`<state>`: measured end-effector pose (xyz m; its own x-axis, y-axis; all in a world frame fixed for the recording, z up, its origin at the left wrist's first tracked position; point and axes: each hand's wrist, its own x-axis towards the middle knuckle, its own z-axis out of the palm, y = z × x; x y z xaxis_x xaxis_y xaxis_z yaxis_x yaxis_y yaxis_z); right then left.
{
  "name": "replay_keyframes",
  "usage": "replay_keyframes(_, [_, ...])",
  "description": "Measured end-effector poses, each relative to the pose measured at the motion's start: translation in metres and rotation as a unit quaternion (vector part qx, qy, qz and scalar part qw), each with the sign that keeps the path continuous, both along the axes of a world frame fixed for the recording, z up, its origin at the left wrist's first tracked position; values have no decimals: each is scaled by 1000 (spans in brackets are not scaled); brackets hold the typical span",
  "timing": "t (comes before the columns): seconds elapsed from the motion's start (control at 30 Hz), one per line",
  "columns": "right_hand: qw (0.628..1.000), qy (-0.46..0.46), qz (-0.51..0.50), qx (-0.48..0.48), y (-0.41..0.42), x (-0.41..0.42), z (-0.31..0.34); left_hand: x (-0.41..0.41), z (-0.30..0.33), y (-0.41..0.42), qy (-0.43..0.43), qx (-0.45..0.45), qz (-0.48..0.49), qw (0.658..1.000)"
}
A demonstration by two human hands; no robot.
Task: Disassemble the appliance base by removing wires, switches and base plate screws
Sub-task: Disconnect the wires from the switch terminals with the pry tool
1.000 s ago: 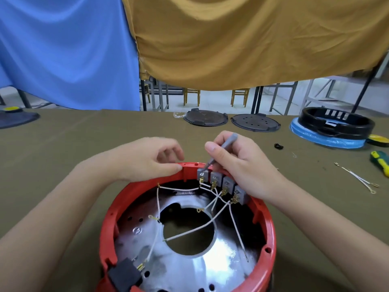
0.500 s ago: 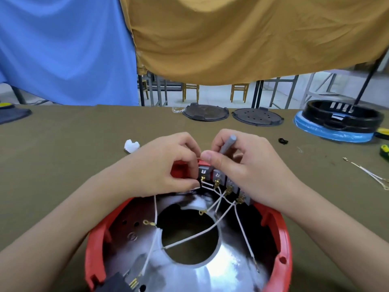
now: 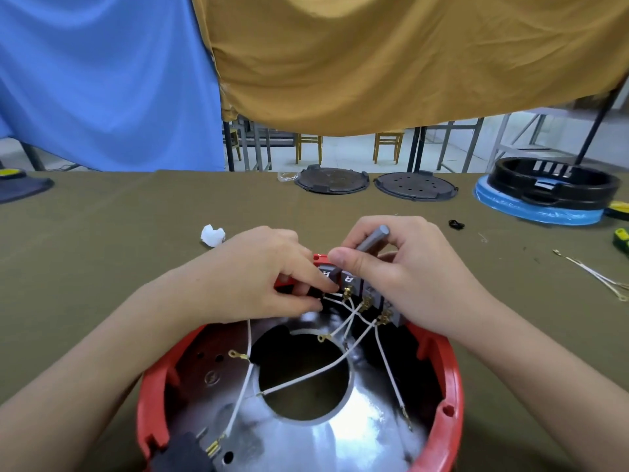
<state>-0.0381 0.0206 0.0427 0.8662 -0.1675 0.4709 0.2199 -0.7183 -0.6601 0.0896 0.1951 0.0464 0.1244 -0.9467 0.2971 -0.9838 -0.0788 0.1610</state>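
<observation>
Red base sits on the olive table right in front of the person, open side up, shiny metal plate with a round hole inside. Row of grey switches is mounted along the far rim.

Left hand: thumb and forefinger pinched at the leftmost switch, on a white wire where it meets the terminal. Looks like the connector is what's being gripped, but fingers cover it, can't confirm.

Right hand: fingers curled round a grey tool, handle end pointing up and away. Tip is hidden behind the thumb, somewhere at the switches. Heel of that hand lies over the right end of the switch row.

More white wires run from the brass terminals down across the plate hole; several loose ends with ring lugs lie on the plate. Black plug block at the near-left rim, wires attached.

Elsewhere on the table:
- crumpled white scrap, just beyond the left hand
- two dark round discs side by side at the far edge
- black ring housing stacked on a blue-wrapped part, far right
- loose wires with lugs, right side, well apart from the base
- small black bit near the right hand

Blue and mustard cloths hang behind.
</observation>
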Motion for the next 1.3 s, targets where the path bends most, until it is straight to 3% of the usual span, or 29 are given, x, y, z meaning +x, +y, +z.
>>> replay_keyframes(0.3, [997, 28, -3, 65, -4, 10, 1, -2, 1, -3, 10, 23, 9, 1000])
replay_keyframes(0.53, [995, 37, 1, 94, -6, 17, -1, -1, 3, -1, 74, -74, 54, 993])
replay_keyframes(0.83, [1000, -10, -3, 5, -2, 11, -5, -3, 4, -5, -8, -20, 52, 998])
replay_keyframes(1.13, [994, 21, -6, 111, -5, 17, -7, -5, 4, -9, -25, -24, 32, 999])
replay_keyframes(1.3, [992, 26, -4, 121, -5, 16, -7, -5, 4, -11, -18, -31, 5, 999])
